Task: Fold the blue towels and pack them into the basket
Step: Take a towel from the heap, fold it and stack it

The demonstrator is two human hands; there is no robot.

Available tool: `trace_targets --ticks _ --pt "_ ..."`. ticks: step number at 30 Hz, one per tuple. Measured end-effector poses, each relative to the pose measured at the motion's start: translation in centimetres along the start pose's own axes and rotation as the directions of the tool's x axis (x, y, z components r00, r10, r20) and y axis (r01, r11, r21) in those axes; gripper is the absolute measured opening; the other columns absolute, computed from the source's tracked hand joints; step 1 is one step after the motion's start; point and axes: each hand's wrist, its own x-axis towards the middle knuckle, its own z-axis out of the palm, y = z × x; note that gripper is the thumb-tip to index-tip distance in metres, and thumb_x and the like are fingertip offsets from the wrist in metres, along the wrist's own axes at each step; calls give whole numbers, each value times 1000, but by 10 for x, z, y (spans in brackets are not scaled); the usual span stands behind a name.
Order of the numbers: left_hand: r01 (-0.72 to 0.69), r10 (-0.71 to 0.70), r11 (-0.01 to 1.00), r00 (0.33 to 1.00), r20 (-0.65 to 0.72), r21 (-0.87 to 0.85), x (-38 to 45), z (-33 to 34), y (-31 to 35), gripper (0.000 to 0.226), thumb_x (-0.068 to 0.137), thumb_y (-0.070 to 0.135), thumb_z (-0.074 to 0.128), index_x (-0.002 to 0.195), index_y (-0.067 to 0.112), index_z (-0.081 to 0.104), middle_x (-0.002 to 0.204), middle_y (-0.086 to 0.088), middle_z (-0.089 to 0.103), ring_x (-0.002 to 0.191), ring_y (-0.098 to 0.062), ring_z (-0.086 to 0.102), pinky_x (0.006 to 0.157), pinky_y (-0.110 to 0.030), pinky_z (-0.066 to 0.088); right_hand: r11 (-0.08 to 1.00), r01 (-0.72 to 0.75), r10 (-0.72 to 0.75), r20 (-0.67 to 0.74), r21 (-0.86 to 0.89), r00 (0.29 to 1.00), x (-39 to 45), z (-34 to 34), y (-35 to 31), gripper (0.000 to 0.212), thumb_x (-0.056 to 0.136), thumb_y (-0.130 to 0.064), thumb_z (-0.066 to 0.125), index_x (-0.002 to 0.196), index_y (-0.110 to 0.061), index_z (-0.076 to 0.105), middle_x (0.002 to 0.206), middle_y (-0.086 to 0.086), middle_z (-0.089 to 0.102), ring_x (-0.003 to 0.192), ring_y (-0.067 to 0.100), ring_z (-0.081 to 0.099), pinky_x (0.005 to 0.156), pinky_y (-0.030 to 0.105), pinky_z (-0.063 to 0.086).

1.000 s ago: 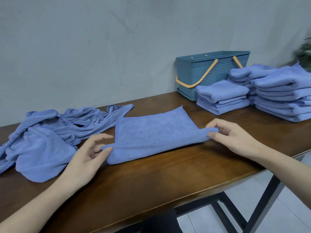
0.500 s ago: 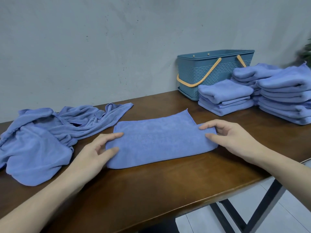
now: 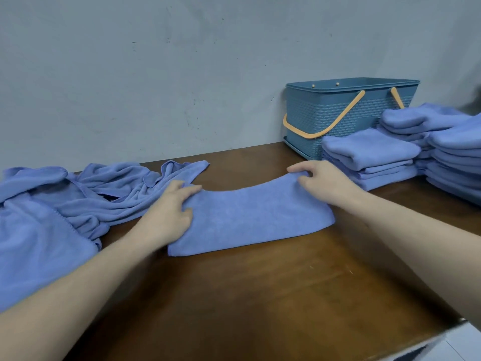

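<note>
From my seat, the towel (image 3: 250, 217) being worked lies flat in the middle of the counter (image 3: 260, 295), a long strip whose long axis runs left to right, parallel to the counter's front edge, with its back edge bowed slightly toward me. My left hand (image 3: 169, 212) sits on the strip's left end and my right hand (image 3: 322, 183) on its right end, so each hand is right at its own short end and neither has to travel. The left hand has its fingers curled into the cloth at the back left corner, bunching it; I read that as grasping the towel. The right hand pinches the back right corner with bent fingers, thumb side hidden under the fabric, also grasping the towel. My guess is the coming fold turns on that long axis: 1 end has to be carried across to meet the other. The basket (image 3: 346, 113) stands at the back right of the counter against the wall, with folded stacks (image 3: 369, 157) just in front of it and toward the right edge. A loose heap of unfolded towels (image 3: 78, 199) lies at the left edge, touching my left hand's side.
</note>
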Motion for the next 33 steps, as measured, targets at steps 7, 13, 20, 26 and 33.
trace_targets --ticks 7,13,20,26,33 --pt "57 -56 998 998 -21 38 -5 11 -9 46 101 14 51 144 28 52 155 7 36 124 -14 50 84 -18 34 996 -20 23 27 -87 999 3 26 29 26 95 -24 56 89 -48 66 115 -18 65 100 6 59 91 39 50" --pt "58 -52 997 993 -107 54 -8 6 -11 50 102 22 51 151 28 42 163 9 24 146 -14 33 104 -23 32 998 59 -58 -52 9 997 3 29 33 32 98 -17 55 119 -36 70 126 -13 62 125 5 52 102 34 44" --pt "86 -74 975 995 -64 203 -16 6 -12 41 98 34 53 139 37 49 148 17 26 79 -14 59 72 -33 51 991 47 -57 -76 -128 996 7 26 42 22 92 -30 61 113 -36 66 98 -11 60 102 21 54 89 37 46" --pt "19 19 979 982 -186 201 -26 -10 -12 15 90 39 63 91 34 49 91 10 52 65 -9 56 59 -34 47 969 -203 190 -101 -139 977 -10 -4 50 46 81 -74 57 75 -31 71 74 -12 65 94 23 58 69 35 43" --pt "-3 2 1000 998 -70 -20 -27 -7 -28 7 88 35 70 84 40 66 73 7 60 68 -10 56 64 -31 48 927 -374 352 263 36 898 -24 -13 29 57 75 -63 76 82 -7 69 79 -1 65 81 14 61 73 31 42"
